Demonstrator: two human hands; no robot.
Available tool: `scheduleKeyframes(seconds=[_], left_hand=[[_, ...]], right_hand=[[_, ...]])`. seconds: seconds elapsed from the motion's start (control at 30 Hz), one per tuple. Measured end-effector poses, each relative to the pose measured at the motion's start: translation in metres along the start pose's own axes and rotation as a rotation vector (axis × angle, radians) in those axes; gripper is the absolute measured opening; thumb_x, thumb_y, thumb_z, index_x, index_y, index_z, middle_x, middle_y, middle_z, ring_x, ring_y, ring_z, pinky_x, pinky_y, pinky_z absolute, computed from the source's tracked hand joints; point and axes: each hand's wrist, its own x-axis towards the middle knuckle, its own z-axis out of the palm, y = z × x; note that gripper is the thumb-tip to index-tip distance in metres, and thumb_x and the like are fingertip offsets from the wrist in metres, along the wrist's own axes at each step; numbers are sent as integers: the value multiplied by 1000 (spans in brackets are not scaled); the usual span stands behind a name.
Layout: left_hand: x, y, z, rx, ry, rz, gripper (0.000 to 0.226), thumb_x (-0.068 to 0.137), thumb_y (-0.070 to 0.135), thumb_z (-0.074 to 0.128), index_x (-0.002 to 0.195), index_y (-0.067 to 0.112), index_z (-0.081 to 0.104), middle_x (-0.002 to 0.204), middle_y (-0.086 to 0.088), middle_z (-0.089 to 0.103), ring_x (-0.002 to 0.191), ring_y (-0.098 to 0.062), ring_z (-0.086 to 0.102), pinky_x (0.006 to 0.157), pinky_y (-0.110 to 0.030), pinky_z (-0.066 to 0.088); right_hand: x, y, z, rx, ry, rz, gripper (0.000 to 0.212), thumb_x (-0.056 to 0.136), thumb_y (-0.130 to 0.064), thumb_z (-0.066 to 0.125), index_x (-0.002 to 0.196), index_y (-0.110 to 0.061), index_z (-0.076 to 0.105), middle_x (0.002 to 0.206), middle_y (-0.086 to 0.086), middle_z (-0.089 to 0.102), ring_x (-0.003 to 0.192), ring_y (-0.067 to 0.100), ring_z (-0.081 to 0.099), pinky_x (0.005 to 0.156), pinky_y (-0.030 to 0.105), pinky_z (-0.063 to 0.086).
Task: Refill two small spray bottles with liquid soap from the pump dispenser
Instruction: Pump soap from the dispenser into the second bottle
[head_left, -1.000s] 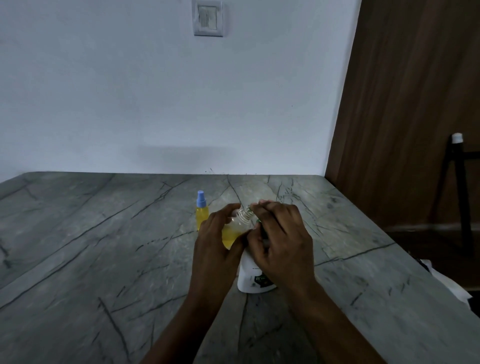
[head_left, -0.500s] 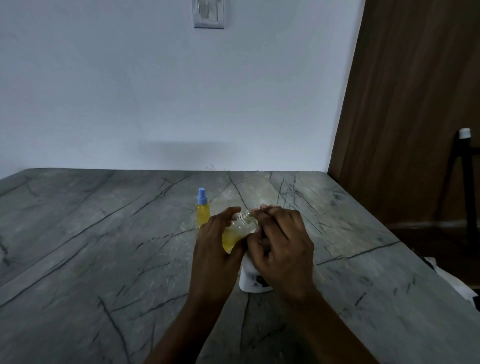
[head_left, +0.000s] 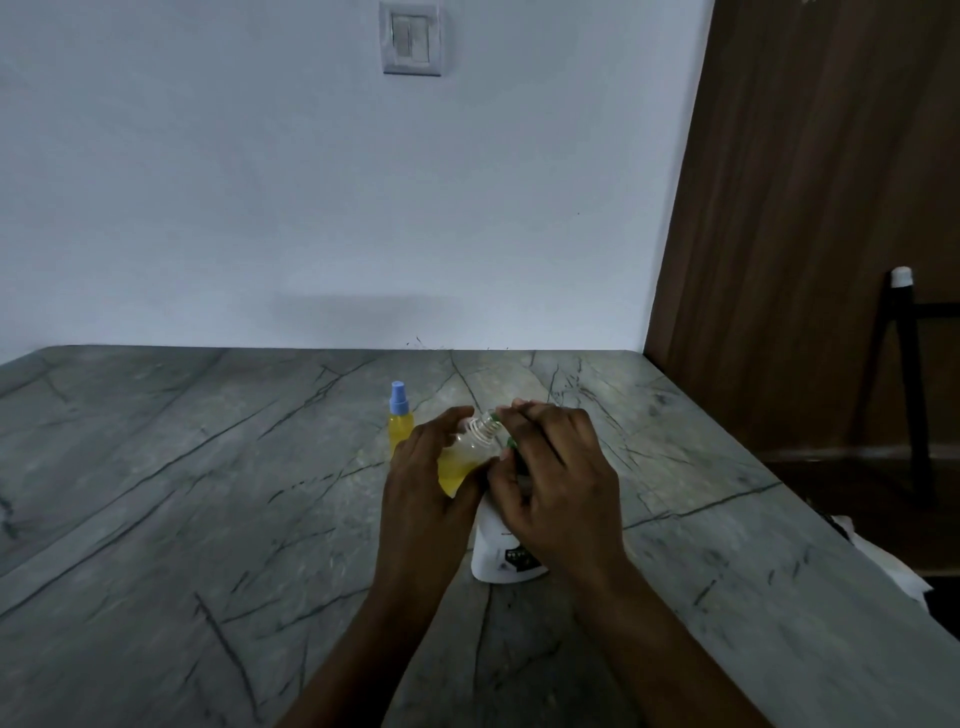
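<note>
Right hand (head_left: 558, 483) rose, gripping pump (head_left: 491, 551); left (head_left: 423, 493) — bottle (head_left: 458, 467)

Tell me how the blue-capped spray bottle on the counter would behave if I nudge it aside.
The blue-capped spray bottle stands tall and narrow, so a high nudge would likely tip it. Yellow liquid nearly fills it, so it is probably steadier low down. The stone counter looks smooth; a low push may slide it.

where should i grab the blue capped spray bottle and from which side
Grip the blue-capped spray bottle by its yellow body, below the narrow cap, from its left: it stands upright, and the left hand and open bottle crowd its right.
</note>
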Motion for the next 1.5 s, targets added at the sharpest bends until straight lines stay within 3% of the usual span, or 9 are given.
scheduleKeyframes(seconds=[0.2, 0.6, 0.8, 1.03, 1.33, 1.5], left_hand=[[1, -1, -3, 14, -2, -2, 50, 77, 12, 73, 115, 36, 50, 109, 10, 57, 96, 4, 52, 74, -3, 36], [0, -4, -2, 12, 1, 23, 51, 77, 8, 72, 115, 34, 51, 106, 11, 58, 98, 4, 54, 76, 1, 37], [-2, -5, -4, 7, -4, 20, 51, 76, 10, 72, 114, 36, 52, 105, 24, 53, 100, 3, 53, 77, 0, 36], [-5, -5, -3, -4, -17, 17, 54, 77, 12, 71, 110, 47, 46, 106, 22, 55, 102, 5, 53, 78, 0, 36], [-4, -5, -1, -15, -16, 2, 47, 78, 10, 71, 115, 34, 53, 104, 22, 57, 100, 3, 54, 79, -3, 39], [-3, -5, -2, -23, -8, -23, 46, 78, 13, 71, 118, 31, 56, 110, 10, 61, 101, -2, 57, 77, -5, 40]], right_hand=[[2, -1, -1, -10, -2, -2, 33, 84, -20, 50, 100, -2, 72, 98, 10, 67, 96, 18, 52, 75, 22, 46], [2, 0, 3, 27, 48, 5, 32, 83, -20, 51, 96, 0, 73, 94, 11, 69, 94, 17, 52, 75, 21, 44], [-5, -2, 7, 39, 75, 42, 29, 81, -18, 53, 92, 0, 72, 93, 11, 68, 92, 18, 54, 74, 22, 45], [-7, -4, 7, 28, 75, 58, 26, 81, -18, 54, 89, -1, 72, 90, 9, 68, 87, 19, 56, 73, 22, 45], [-2, -4, 0, 22, 24, 39, 29, 81, -18, 54, 97, -2, 72, 95, 9, 67, 94, 18, 52, 75, 21, 42], [1, -4, -2, 15, -19, 47, 35, 84, -21, 49, 103, -2, 71, 100, 10, 66, 98, 19, 52, 76, 22, 44]])
